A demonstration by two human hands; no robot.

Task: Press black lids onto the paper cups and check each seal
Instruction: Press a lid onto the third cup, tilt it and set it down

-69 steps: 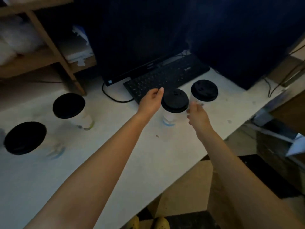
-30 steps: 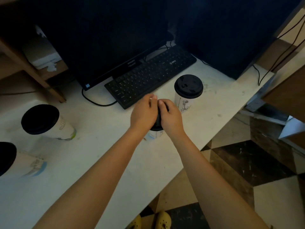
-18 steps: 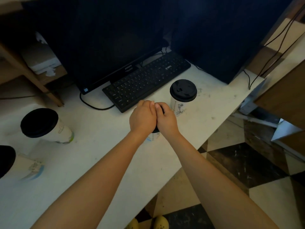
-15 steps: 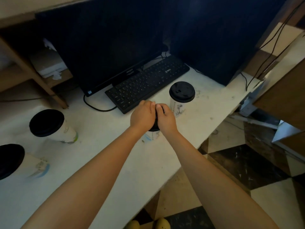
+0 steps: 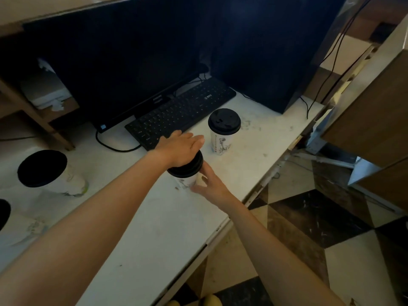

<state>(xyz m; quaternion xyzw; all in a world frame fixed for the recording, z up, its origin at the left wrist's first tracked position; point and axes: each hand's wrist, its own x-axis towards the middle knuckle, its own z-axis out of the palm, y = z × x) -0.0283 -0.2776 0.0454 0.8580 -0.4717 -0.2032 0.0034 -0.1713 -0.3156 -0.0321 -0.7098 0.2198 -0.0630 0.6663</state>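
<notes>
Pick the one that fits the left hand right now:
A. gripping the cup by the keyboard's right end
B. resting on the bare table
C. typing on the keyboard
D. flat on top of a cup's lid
D: the left hand lies palm-down over the lid of the near cup, while the right hand steadies that cup's side.

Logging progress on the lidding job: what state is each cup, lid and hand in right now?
Paper cup under the hands: upright, black lid on.
Left hand: flat, palm on that lid.
Right hand: open against the cup's side.
Paper cup by the black keyboard: upright, lidded, untouched.
Paper cup at left: lidded, untouched.
</notes>
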